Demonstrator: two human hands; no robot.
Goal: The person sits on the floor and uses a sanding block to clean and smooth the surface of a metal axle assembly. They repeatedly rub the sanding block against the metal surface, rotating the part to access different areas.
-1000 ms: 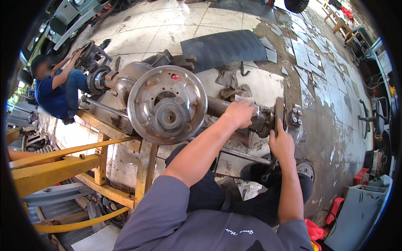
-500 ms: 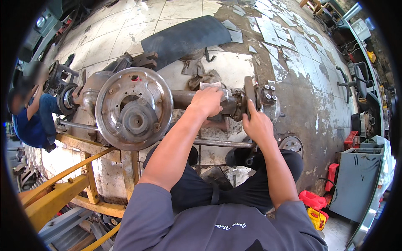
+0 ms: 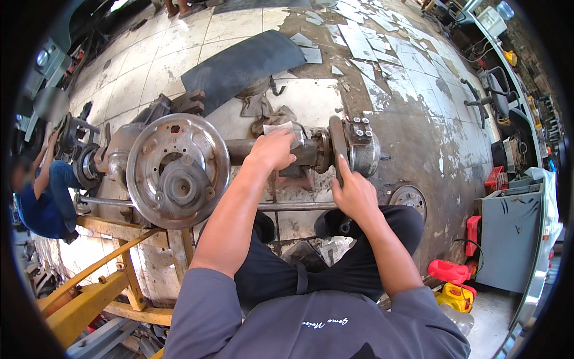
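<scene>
A greasy vehicle axle (image 3: 239,152) lies across in front of me, with a large round steel brake backing plate (image 3: 143,170) on its left part. My left hand (image 3: 274,151) is closed over the axle tube, holding a pale piece of paper (image 3: 278,127) against it. At the tube's right end, a narrow steel plate (image 3: 338,136) stands edge-on beside a ring flange (image 3: 323,152). My right hand (image 3: 359,196) grips that plate's lower edge, index finger stretched along it and thumb on the other side. The remaining right fingers are curled and partly hidden.
A yellow steel frame (image 3: 89,299) stands at lower left. Beyond it a person in blue (image 3: 45,197) crouches by other axle parts. A dark mat (image 3: 245,69) and rags (image 3: 278,116) lie ahead; broken tiles (image 3: 359,42) litter the floor. A grey cabinet (image 3: 508,242) stands at right.
The view has shifted, so the axle and floor sit further left. My right hand is slightly lower on the plate; the left stays over the tube. Another person's feet now show at the top.
</scene>
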